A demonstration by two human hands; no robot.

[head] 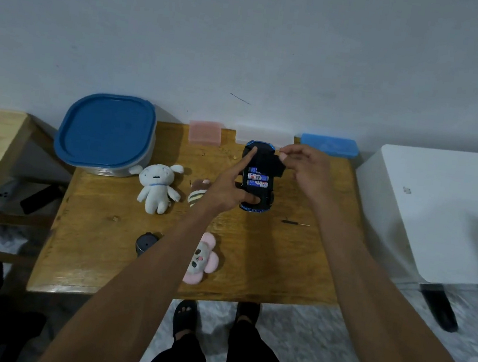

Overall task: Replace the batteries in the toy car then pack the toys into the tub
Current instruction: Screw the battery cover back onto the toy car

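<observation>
The blue and black toy car [263, 200] lies upside down on the wooden table [96, 238], its battery bay open with three blue batteries [258, 177] showing. My left hand [230, 189] grips the car's near end, its index finger stretched along the underside to the far end. My right hand [306, 171] pinches the black battery cover [276, 164], holding it tilted over the far part of the bay. The tub [105, 133], with its blue lid on, stands at the table's back left.
A white plush dog [156, 186], a striped plush [196, 195] and a pink plush [201, 259] lie on the table. A small screwdriver [296, 223] lies right of the car. A dark round object [146, 243] sits near the front. Pink, white and blue boxes [329, 145] line the back edge.
</observation>
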